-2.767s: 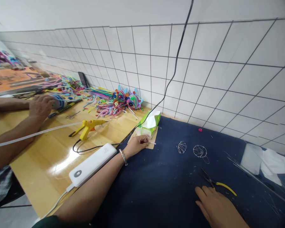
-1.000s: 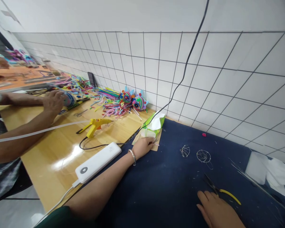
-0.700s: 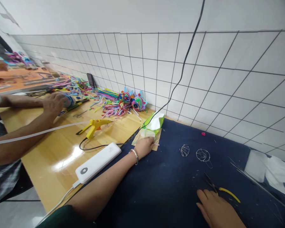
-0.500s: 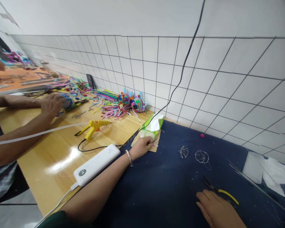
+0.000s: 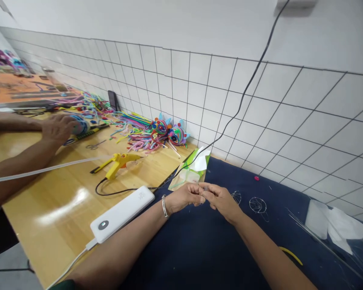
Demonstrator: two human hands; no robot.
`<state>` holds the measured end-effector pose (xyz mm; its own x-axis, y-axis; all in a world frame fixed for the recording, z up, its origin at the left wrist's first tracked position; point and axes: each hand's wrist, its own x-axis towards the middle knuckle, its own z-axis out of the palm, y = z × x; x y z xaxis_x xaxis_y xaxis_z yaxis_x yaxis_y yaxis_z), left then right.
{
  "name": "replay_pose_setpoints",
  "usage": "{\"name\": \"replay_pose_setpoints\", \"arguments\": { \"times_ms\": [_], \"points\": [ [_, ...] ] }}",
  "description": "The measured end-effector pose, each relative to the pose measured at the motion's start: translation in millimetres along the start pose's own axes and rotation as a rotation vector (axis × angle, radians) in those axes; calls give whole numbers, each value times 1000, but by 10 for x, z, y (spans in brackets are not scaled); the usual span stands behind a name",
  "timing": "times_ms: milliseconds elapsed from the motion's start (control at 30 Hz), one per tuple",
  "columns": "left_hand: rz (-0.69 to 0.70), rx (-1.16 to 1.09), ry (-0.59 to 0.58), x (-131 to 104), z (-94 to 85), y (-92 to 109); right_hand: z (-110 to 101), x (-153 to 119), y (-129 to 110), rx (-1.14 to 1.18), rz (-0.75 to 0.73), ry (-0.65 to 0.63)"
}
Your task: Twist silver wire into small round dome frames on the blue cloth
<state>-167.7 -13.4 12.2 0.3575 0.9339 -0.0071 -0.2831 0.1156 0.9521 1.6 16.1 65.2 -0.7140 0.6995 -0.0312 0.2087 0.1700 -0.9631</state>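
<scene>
My left hand (image 5: 185, 198), with a silver bangle at the wrist, meets my right hand (image 5: 223, 201) over the near edge of the tissue pack. Both hands are closed, thumbs and fingers pinched together. A small, thin, shiny thing shows between the fingertips, too small to name. Just behind lies the green tissue pack (image 5: 199, 161) on brown cardboard. Two round wire frames lie right of my right hand: a small one (image 5: 237, 196), partly hidden by it, and a larger one (image 5: 257, 205). One yellow plier handle (image 5: 291, 256) sticks out past my right forearm.
A white power bank (image 5: 124, 213) with a cable and a yellow glue gun (image 5: 117, 164) lie on the wooden table. Colourful pipe cleaners (image 5: 142, 139) pile along the wall. A co-worker's hand (image 5: 57, 128) is at left. Straight wires (image 5: 317, 233) and white sheets (image 5: 341, 227) lie right.
My right hand has left its place beside the pliers and come up and left to meet my left hand. My left hand has shifted slightly right, away from the cardboard.
</scene>
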Motion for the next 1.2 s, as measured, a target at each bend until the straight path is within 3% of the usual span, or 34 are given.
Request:
{"name": "replay_pose_setpoints", "arguments": {
  "times_ms": [167,333,500,567,767,1000,1200],
  "points": [
    [-52,-14,-32,6,-108,30,102,89,115,149,12,83],
    [-60,241,75,-19,-280,184,84,249,223,-96,-58,170],
    [148,353,449,-66,-515,324,139,471,287,-361,-186,180],
    [197,339,523,-68,-545,333,195,568,351,-445,-228,183],
    [233,341,530,-33,-507,310,295,746,583,-515,-235,170],
    [256,371,598,-30,-532,303,322,756,606,-519,-228,200],
    [191,422,508,-12,-566,253,374,742,684,-529,-187,215]
  ]
}}
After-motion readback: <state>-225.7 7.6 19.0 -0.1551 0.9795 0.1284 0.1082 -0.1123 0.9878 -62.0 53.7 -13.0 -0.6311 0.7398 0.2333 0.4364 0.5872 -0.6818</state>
